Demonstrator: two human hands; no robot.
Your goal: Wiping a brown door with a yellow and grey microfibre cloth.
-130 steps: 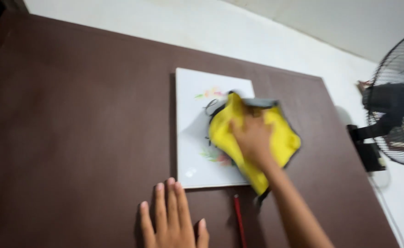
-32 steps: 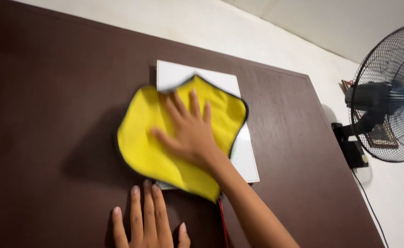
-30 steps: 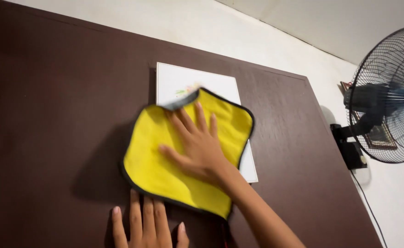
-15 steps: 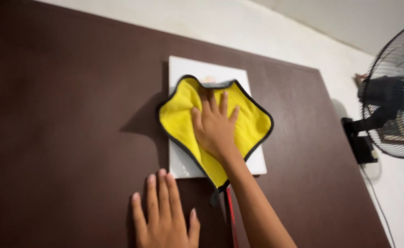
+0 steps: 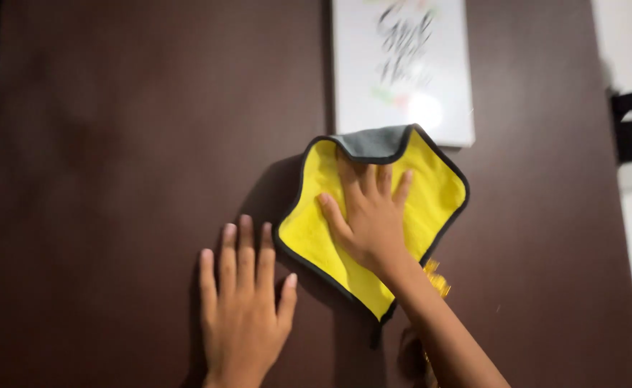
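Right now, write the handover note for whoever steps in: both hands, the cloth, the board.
Left hand: flat on the dark brown table, fingers spread, holding nothing.
Right hand: pressed flat on the yellow cloth.
Cloth: on the table below the white board, one corner folded showing grey, top edge at the board's lower edge.
Board: dark marks and faint colour smudges remain.
Left: those marks.

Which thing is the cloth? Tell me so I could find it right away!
Look at the big dark brown table, then just below the white board near its top edge. The cloth lies flat under the right hand, bright yellow with a thin black border and one corner folded over to show grey.
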